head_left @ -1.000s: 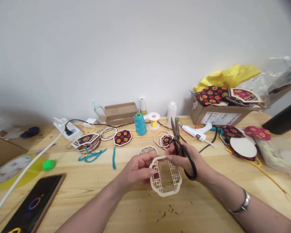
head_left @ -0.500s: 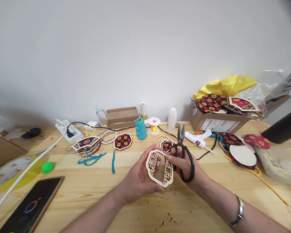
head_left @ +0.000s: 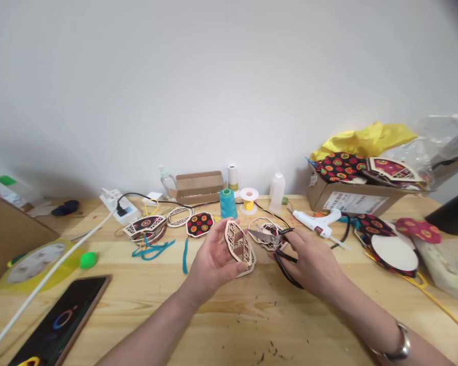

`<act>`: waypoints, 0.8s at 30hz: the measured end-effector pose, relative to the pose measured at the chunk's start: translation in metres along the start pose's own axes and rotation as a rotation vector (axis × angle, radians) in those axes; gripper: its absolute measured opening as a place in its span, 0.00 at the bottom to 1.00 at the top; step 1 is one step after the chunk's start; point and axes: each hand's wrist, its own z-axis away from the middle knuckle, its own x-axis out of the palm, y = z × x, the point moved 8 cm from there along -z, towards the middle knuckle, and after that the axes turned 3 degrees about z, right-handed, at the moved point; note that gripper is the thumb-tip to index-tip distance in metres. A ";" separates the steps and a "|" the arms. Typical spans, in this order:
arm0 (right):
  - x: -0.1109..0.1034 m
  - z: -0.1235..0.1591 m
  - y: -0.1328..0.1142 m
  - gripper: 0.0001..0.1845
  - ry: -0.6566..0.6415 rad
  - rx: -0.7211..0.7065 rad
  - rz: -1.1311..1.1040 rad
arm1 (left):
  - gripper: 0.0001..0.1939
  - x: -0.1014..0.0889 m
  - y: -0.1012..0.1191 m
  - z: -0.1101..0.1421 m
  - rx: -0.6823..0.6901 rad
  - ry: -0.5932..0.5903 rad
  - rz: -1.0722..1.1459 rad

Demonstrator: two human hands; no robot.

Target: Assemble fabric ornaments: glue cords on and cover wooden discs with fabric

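My left hand grips a pale wooden lattice frame by its edge, tilted above the table. Black-handled scissors are in my right hand, their blades slightly parted and pointing left toward the frame. Whether the blades touch the frame I cannot tell. Below the held frame, another pale wooden frame lies on the table, partly hidden. Behind the scissors lies a further lattice frame with patterned fabric, partly covered by the blades.
A teal thread cone and a yellow spool stand behind my hands. To the right lie a white glue gun and a cardboard box of fabric pieces. A phone and its white cable are at left. Dark scraps dot the front.
The frame in my left hand has turned edge-on. My right hand has drawn away from the frame and swung the scissors from upright to pointing left. The view has shifted slightly.
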 end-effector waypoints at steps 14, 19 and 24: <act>-0.013 0.007 -0.019 0.15 0.263 -0.196 0.191 | 0.36 0.015 -0.001 0.002 -0.033 -0.085 -0.044; -0.019 0.007 -0.022 0.16 0.302 -0.219 0.225 | 0.37 0.013 -0.002 0.002 -0.042 -0.075 -0.060; -0.021 0.006 -0.025 0.16 0.301 -0.243 0.307 | 0.37 0.014 0.000 0.003 -0.029 -0.072 -0.058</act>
